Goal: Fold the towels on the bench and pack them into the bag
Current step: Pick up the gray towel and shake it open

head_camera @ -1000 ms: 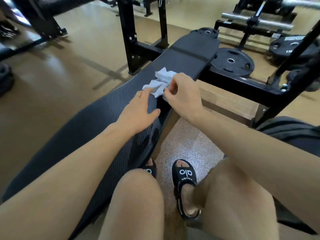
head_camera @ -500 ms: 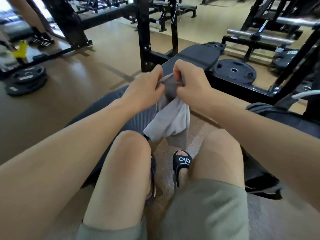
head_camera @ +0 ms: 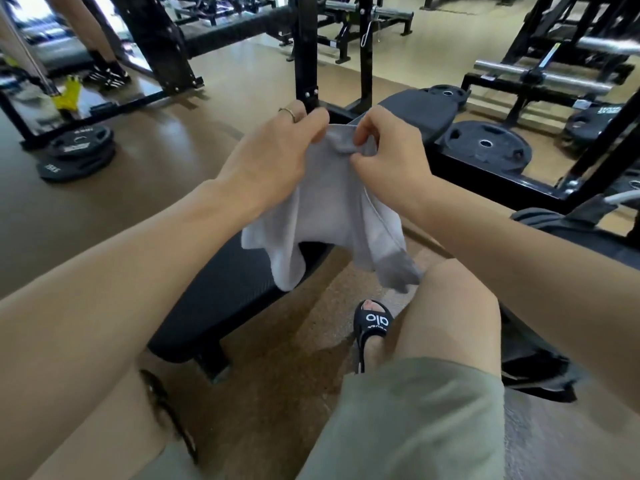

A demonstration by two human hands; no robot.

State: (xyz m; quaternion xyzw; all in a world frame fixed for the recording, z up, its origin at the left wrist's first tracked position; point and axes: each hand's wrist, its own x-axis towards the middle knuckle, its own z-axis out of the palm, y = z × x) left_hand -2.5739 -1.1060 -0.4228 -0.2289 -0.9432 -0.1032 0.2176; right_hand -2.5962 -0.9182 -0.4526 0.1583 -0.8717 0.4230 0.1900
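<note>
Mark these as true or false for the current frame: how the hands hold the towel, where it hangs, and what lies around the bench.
1. Both hands pinch the top edge of the pale grey cloth towel. True: the left hand and the right hand grip it side by side.
2. The towel lies flat on the black padded bench. False: it hangs in the air from the hands.
3. A black round weight plate lies beyond the right hand. True.
4. The left hand wears no ring. False: a thin ring shows on one of its fingers.
5. The towel is neatly folded. False: it hangs loose and unfolded.
</note>
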